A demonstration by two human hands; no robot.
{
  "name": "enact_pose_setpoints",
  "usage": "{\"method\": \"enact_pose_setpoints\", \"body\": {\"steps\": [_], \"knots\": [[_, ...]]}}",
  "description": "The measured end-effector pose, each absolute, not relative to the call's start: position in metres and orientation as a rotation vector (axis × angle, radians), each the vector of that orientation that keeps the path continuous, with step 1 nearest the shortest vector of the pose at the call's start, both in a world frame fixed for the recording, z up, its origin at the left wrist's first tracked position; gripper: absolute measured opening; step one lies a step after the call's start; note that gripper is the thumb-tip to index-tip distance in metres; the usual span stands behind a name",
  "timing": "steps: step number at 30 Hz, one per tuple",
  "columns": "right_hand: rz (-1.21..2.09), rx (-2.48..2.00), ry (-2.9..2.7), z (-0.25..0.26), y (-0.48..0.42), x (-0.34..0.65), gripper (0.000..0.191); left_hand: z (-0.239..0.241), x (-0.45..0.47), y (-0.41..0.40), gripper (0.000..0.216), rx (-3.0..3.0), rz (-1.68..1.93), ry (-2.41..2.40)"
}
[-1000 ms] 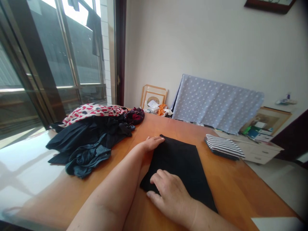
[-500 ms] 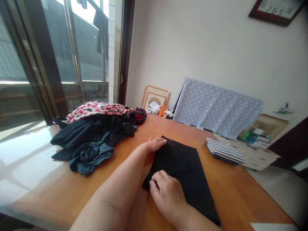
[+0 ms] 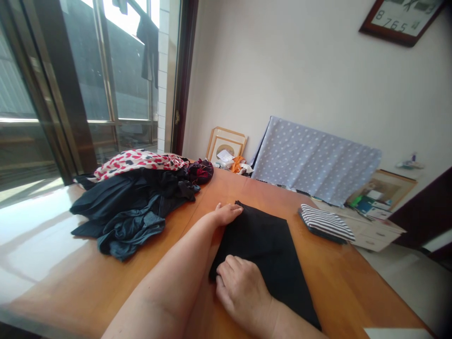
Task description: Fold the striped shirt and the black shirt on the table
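1. now, one folded black cloth (image 3: 264,254) lies flat on the wooden tabletop (image 3: 346,292), in front of the person.
2. two hands are on it: the left hand (image 3: 228,214) rests flat at its far left corner, fingers together and loose, clamped on nothing; the right hand (image 3: 243,292) sits on the near left corner with fingers curled down onto the fabric edge, though i cannot tell whether they pinch it.
3. one heap of dark clothes (image 3: 130,207) lies well to the left, one red-and-white spotted garment (image 3: 136,161) on top.
4. one striped folded piece (image 3: 326,223) lies to the right, apart from the black cloth.
5. since half a second ago, the right hand has slid slightly nearer the cloth's near corner; the left hand has stayed put.
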State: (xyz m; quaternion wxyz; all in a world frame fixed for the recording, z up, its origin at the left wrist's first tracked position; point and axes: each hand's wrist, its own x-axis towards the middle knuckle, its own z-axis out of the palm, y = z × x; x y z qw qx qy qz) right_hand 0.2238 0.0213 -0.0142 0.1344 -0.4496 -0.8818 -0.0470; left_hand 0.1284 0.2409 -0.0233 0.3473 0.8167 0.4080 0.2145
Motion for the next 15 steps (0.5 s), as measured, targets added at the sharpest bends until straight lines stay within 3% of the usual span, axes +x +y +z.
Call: {"method": "enact_pose_setpoints", "body": {"steps": [15], "knots": [[0.069, -1.234, -2.537, -0.005, 0.010, 0.230, 0.017, -0.021, 0.127, 0.242, 0.046, 2.098, 0.607, 1.039]]}}
